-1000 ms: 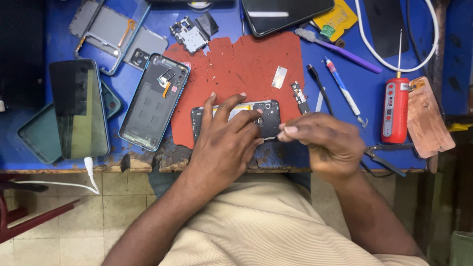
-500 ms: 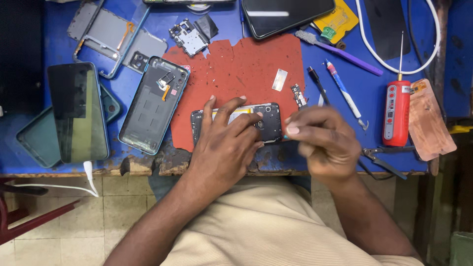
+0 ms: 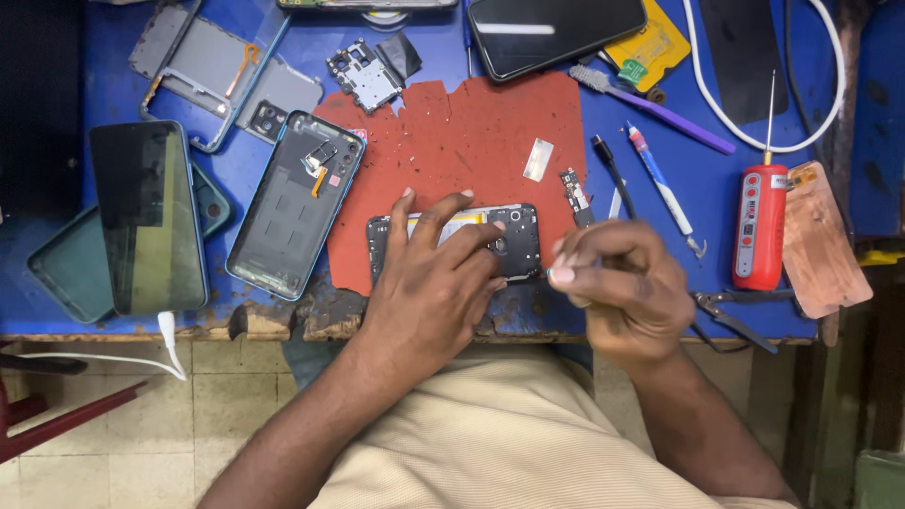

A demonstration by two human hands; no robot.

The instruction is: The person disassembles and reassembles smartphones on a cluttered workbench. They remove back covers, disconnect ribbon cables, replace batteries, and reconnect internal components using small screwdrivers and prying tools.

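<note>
A: Blue bench top, near edge chipped and worn under the wrists; tiled floor below.

B: Noted. Centre?

A: Red work mat, ragged along its left and near edges. Opened phone body lying across the mat's near edge, close to the bench lip.

B: Left hand?

A: Left hand spread flat over the opened phone body, fingers fanned, pressing it down. Only the right end and a strip of the top edge visible.

B: Right hand?

A: Right hand just right of the phone body, fingers pinched together. Small greenish tip showing at the pinch; cannot tell what it is. Overhangs the bench edge.

B: Room to move, left side?

A: Tight. Open phone back shell touching the mat's left edge; dark phone screen further left, stacked on a green case. Grey frame at the far left corner.

B: Right side?

A: Black probe, red-capped pen tool, then red electric screwdriver and copper-coloured sheet. Tweezers along the near edge, just beside the right hand.

B: Far side?

A: Bare mat beyond the phone body, save a small silver strip and a small board. Black phone, purple brush, white cable along the far edge.
</note>
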